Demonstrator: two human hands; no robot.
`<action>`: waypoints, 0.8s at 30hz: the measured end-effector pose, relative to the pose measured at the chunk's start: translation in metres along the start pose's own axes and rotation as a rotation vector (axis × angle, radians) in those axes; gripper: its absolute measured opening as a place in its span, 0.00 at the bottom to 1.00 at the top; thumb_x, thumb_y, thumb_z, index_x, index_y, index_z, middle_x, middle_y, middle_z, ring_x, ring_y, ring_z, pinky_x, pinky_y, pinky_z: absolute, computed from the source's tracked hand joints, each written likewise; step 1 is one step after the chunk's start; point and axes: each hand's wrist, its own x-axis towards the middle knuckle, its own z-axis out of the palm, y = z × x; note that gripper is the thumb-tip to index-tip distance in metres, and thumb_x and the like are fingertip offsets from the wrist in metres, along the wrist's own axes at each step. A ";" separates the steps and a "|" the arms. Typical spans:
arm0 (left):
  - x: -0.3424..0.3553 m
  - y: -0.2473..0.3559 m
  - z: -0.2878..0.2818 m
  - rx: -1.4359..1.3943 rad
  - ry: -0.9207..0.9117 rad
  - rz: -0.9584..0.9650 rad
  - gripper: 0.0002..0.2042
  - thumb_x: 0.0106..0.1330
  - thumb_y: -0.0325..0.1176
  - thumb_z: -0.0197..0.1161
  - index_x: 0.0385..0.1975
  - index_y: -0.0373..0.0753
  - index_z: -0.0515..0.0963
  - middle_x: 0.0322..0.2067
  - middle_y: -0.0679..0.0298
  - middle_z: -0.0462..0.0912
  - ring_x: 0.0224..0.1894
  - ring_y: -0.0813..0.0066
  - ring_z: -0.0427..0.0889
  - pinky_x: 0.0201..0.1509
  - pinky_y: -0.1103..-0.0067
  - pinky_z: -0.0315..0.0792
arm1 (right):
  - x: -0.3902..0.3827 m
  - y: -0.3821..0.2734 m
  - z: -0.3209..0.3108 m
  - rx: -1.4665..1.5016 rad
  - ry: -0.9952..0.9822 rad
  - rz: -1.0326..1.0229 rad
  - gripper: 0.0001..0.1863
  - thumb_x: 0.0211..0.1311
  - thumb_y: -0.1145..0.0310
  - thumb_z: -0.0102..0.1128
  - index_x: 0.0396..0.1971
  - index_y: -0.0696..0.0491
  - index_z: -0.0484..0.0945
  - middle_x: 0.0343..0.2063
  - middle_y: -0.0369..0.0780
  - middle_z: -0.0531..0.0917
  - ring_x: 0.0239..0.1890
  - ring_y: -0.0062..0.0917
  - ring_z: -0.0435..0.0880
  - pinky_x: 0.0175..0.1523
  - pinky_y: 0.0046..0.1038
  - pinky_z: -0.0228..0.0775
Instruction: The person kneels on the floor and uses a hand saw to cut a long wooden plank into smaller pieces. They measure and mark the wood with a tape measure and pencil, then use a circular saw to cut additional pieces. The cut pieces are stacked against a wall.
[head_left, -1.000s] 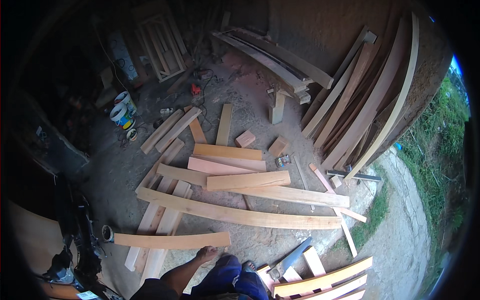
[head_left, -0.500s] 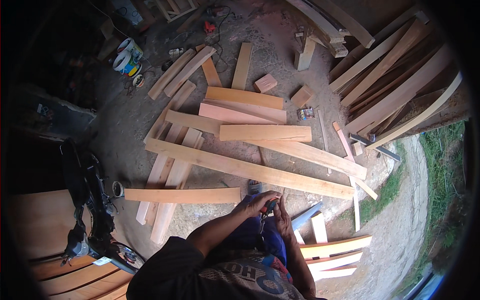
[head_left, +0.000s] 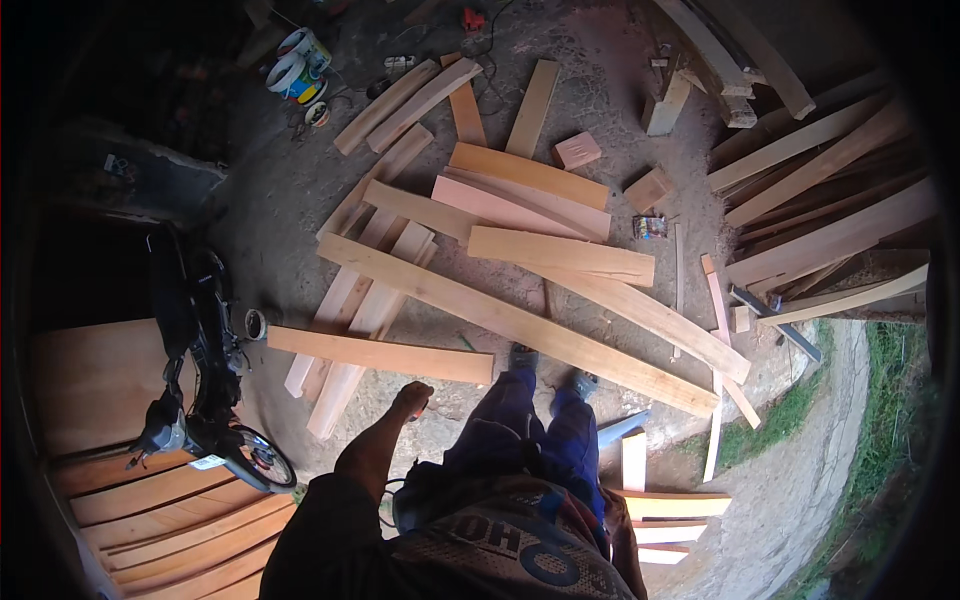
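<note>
My left hand [head_left: 412,400] is closed around a small orange-and-dark object that looks like a tape measure [head_left: 425,409]; only a bit of it shows past my fingers. The hand hangs in the air, left of my legs, just below the near edge of a short plank [head_left: 382,356]. My right hand [head_left: 617,518] is low beside my right hip, and its fingers are hidden. Beyond my feet a long pale plank [head_left: 520,325] lies slanting across other boards. Farther off is another short board [head_left: 560,256], with a pinkish board [head_left: 500,207] behind it.
A motorcycle [head_left: 195,350] stands at the left, near several stacked planks [head_left: 190,515]. Buckets [head_left: 292,72] sit at the far left. Timber leans in a pile [head_left: 830,215] at the right. Two wood blocks [head_left: 650,190] lie on the floor. Beside my right leg is a blue handsaw-like piece [head_left: 622,428].
My hands have come apart. The left one has moved left with the tape measure, and the right one has dropped back to my side. My legs and feet now show more.
</note>
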 end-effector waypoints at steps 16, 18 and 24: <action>-0.070 0.022 0.181 -1.005 0.107 0.102 0.12 0.79 0.44 0.60 0.40 0.43 0.81 0.21 0.72 0.72 0.19 0.85 0.69 0.21 0.81 0.64 | 0.314 -0.086 0.033 -1.042 -0.282 -0.664 0.24 0.77 0.55 0.57 0.58 0.59 0.83 0.53 0.48 0.89 0.58 0.37 0.87 0.63 0.34 0.77; -0.072 0.033 0.190 -1.066 0.191 0.051 0.13 0.79 0.44 0.60 0.41 0.42 0.82 0.26 0.74 0.76 0.24 0.86 0.72 0.26 0.81 0.67 | 0.337 -0.096 0.086 -1.151 -0.365 -0.513 0.24 0.76 0.55 0.57 0.59 0.59 0.82 0.55 0.49 0.87 0.60 0.37 0.86 0.66 0.34 0.75; -0.013 0.004 0.233 -1.472 0.456 -0.083 0.14 0.81 0.40 0.57 0.52 0.37 0.81 0.32 0.69 0.81 0.32 0.83 0.79 0.35 0.83 0.72 | 0.472 -0.066 0.223 -1.298 -0.518 -0.304 0.28 0.74 0.53 0.55 0.63 0.57 0.80 0.60 0.53 0.84 0.64 0.42 0.82 0.68 0.37 0.73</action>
